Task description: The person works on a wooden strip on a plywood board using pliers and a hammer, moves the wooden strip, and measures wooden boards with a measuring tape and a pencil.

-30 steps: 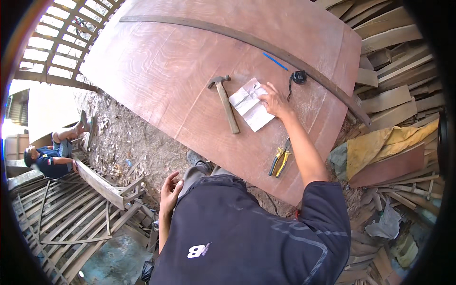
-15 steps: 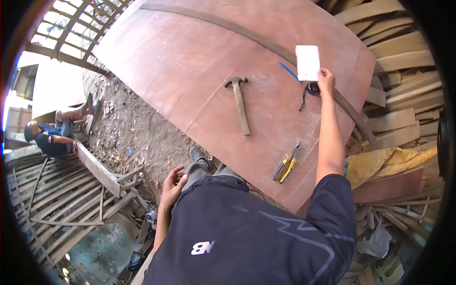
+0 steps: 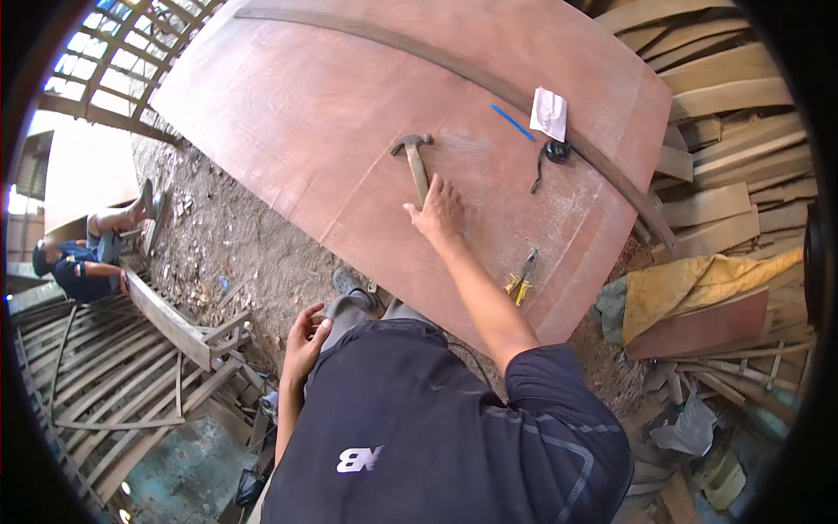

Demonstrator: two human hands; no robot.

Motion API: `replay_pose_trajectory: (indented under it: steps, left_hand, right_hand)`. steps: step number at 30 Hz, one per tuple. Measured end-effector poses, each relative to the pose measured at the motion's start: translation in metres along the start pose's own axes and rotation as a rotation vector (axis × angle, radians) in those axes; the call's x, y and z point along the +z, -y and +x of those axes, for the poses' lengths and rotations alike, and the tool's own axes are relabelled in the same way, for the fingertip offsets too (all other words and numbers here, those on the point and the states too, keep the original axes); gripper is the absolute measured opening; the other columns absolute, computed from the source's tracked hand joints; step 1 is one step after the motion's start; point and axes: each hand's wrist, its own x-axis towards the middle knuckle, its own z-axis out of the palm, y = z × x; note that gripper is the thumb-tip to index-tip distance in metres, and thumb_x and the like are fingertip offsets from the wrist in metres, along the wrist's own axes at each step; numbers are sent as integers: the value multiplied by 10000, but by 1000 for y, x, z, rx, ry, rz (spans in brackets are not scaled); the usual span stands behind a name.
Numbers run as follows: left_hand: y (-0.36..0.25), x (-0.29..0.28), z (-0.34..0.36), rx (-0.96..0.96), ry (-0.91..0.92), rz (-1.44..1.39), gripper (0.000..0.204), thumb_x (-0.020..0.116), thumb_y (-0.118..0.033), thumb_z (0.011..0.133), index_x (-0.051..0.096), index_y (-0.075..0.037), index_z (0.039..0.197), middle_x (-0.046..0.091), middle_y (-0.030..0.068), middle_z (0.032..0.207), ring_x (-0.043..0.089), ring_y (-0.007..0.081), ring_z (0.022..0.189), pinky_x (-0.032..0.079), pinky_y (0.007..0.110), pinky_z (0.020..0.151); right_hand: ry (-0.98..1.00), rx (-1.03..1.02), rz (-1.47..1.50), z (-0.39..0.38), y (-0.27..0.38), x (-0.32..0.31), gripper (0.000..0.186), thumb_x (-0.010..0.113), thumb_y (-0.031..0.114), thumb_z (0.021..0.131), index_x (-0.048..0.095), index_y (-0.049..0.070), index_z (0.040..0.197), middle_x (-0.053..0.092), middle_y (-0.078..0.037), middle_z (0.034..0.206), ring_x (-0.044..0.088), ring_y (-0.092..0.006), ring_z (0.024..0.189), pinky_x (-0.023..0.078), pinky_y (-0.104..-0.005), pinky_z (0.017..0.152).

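My right hand (image 3: 439, 210) reaches over the wooden handle of a claw hammer (image 3: 414, 155) on the large reddish plywood sheet (image 3: 340, 140), fingers spread and thumb out, covering the handle's lower part. A white folded paper (image 3: 548, 113) rests on a long curved wooden strip (image 3: 436, 57), just above a black tape measure (image 3: 556, 152). A thin blue stick (image 3: 512, 123) lies beside them. Yellow-handled pliers (image 3: 521, 287) are partly visible near my right forearm. At my thigh my left hand (image 3: 305, 341) hangs with loosely bent fingers apart, holding nothing.
A person (image 3: 83, 271) sits at left on wooden framework (image 3: 170, 327), above slatted pieces (image 3: 105, 393). A lattice panel (image 3: 131, 52) stands at upper left. Stacked offcuts (image 3: 724, 157), a yellow sheet (image 3: 690, 279) and a grey bag (image 3: 690, 419) line the right side.
My right hand lifted the paper, moved it up to the curved strip and let it go, then moved down-left onto the hammer handle. My left hand stays by my leg.
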Motion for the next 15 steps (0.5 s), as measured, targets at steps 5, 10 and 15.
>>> replay_pose_trajectory:
  steps: [5,10,15]
  left_hand:
    - [1,-5,-12,-36,-34,13,525,707,-206,1010,515,-8,1456,656,39,1061,598,109,970,482,261,878]
    - [14,-7,-9,-58,16,56,515,707,-217,1010,522,-12,1445,659,44,1061,604,117,996,483,272,892]
    - [10,-5,-12,-51,-32,33,505,709,-212,1009,529,-13,1437,664,47,1069,606,117,994,483,270,891]
  right_hand:
    - [-146,-257,-87,38,-57,-7,422,671,200,950,553,50,1326,612,-171,1205,613,-367,1108,512,-488,957]
    - [-269,-558,-181,128,-143,-53,342,692,212,946,635,88,1260,629,-122,1230,625,-350,1125,536,-474,933]
    - [-224,-561,91,136,-125,-81,311,710,180,925,694,84,1220,698,-153,1172,671,-364,1099,539,-453,952]
